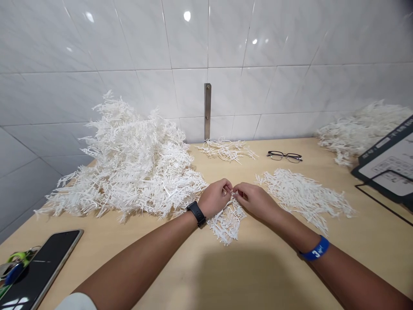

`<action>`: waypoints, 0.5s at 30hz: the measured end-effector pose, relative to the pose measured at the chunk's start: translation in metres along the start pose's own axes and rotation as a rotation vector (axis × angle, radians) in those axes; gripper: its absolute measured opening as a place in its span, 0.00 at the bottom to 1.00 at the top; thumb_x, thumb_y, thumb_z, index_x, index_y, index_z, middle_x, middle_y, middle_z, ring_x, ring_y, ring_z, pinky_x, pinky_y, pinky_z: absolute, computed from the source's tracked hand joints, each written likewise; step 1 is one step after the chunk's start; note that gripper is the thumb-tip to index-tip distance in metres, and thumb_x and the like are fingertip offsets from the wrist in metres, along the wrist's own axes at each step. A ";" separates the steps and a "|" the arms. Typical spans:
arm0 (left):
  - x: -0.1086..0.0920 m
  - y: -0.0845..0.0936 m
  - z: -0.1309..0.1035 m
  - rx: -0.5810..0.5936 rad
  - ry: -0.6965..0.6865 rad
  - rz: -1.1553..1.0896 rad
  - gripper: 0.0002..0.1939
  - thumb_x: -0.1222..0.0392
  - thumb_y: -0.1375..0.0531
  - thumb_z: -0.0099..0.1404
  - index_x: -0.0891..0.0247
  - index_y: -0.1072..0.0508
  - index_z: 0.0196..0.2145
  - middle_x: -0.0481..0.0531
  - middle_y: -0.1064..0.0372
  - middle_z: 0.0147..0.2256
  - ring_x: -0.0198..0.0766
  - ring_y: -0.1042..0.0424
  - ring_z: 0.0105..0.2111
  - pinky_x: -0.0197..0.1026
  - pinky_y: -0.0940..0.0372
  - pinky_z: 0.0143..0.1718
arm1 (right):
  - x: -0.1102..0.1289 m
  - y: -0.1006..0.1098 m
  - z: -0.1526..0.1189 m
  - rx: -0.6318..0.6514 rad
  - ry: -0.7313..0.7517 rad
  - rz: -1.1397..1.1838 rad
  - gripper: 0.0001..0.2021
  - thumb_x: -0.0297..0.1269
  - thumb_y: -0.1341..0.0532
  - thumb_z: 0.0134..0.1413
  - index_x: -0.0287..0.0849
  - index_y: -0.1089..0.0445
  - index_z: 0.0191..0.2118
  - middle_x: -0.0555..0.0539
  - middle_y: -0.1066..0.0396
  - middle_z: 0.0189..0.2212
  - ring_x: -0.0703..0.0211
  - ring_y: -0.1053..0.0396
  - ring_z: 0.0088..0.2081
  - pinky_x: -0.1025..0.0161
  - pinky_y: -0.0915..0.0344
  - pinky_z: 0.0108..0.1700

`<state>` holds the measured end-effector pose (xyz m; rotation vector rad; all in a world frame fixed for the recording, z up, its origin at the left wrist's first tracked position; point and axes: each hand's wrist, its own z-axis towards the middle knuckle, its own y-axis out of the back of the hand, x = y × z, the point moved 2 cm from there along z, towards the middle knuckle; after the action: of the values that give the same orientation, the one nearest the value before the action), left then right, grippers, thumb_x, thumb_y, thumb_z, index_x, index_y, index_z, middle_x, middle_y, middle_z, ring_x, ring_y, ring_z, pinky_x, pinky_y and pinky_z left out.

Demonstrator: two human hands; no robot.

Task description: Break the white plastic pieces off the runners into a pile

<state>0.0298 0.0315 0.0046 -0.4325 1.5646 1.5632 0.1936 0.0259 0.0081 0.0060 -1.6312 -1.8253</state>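
My left hand (215,198), with a black watch on its wrist, is closed in a pinch over a small heap of white branching pieces (227,226). Fingertips almost meet those of my right hand (253,200), also pinched, just above the same heap. What lies between the fingertips is too small to make out. To the left rises a big pile of white branched strands (138,163). A flatter spread of white pieces (303,196) lies right of my right hand.
Behind my hands are a few loose strands (227,150) and eyeglasses (284,156). Another white pile (364,129) and a dark-framed board (390,163) with a wire stand are at the right. A phone (41,269) and keys (14,267) lie front left. A tiled wall (145,94) bounds the table.
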 end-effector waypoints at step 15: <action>-0.004 -0.001 -0.001 0.042 -0.056 0.025 0.07 0.64 0.44 0.59 0.62 0.28 0.35 0.47 0.27 0.31 0.33 0.33 0.29 0.33 0.44 0.28 | 0.005 -0.001 0.003 0.028 -0.066 0.036 0.06 0.32 0.46 0.52 0.44 0.44 0.26 0.53 0.37 0.22 0.63 0.42 0.25 0.66 0.53 0.28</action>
<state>0.0325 0.0291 0.0068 -0.3442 1.5623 1.5462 0.1877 0.0256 0.0098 -0.0710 -1.6917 -1.7929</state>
